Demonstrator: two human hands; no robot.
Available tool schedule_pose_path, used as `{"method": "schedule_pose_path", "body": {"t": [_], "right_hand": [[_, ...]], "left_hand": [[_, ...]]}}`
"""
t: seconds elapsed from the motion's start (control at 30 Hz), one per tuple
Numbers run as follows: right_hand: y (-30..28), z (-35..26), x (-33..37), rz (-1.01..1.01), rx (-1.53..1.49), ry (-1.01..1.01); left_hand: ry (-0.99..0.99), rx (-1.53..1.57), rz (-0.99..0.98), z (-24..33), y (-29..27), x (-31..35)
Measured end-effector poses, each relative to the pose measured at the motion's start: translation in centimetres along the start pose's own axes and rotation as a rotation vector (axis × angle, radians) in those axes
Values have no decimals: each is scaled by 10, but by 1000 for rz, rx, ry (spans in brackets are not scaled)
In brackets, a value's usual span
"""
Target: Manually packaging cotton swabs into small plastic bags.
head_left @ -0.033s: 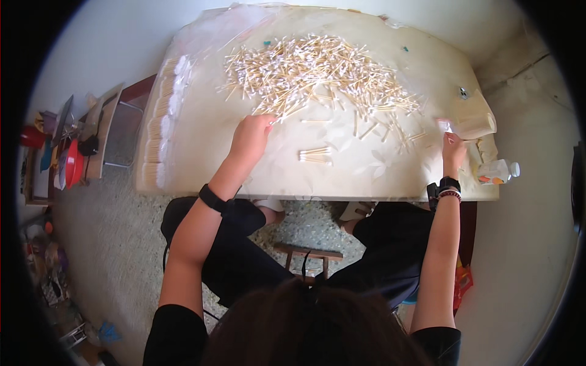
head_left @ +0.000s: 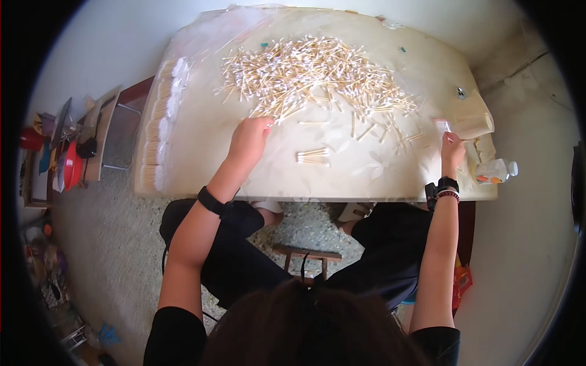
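Note:
A wide heap of cotton swabs (head_left: 311,73) with white tips and pale sticks covers the far middle of the table. At its near left edge, the fingers of my left hand (head_left: 249,139) are pinched together on a cotton swab; the fingertips are partly hidden. To the right, my right hand (head_left: 452,149) is closed on a small clear plastic bag (head_left: 442,125) with a reddish edge. A small group of swabs (head_left: 313,157) lies side by side between my hands, and one single swab (head_left: 314,122) rests just beyond it.
Packed bundles of swabs (head_left: 157,128) line the table's left edge. Clear plastic sheeting (head_left: 213,30) lies at the far left. By the right edge are a pale roll-shaped thing (head_left: 473,127), a clear bottle (head_left: 495,171) lying on its side, and a small metallic object (head_left: 461,93).

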State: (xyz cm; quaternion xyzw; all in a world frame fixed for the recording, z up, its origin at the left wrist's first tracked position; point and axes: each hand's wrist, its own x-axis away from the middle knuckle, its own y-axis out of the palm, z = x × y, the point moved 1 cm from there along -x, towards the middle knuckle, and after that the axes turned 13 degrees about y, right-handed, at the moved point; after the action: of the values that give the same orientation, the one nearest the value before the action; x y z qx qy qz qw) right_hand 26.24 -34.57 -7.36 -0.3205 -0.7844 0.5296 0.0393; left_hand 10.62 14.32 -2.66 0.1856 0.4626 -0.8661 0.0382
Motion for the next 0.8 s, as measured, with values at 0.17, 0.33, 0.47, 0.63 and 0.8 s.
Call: {"method": "schedule_pose_path", "body": {"t": [0.17, 0.33, 0.47, 0.63, 0.8], "right_hand": [[-22, -4, -14, 118, -215, 133], [-32, 1, -33, -59, -928, 327], [-46, -26, -17, -358, -1361, 356], [-59, -81, 21, -641, -1318, 95], [-69, -159, 94, -1016, -1067, -256]], "left_hand": [[-22, 43, -34, -1, -4, 2], [-57, 4, -33, 2, 3, -5], [-23, -29, 9, 17, 5, -9], [47, 60, 35, 54, 9, -26], [161, 362, 137, 78, 8, -40]]}}
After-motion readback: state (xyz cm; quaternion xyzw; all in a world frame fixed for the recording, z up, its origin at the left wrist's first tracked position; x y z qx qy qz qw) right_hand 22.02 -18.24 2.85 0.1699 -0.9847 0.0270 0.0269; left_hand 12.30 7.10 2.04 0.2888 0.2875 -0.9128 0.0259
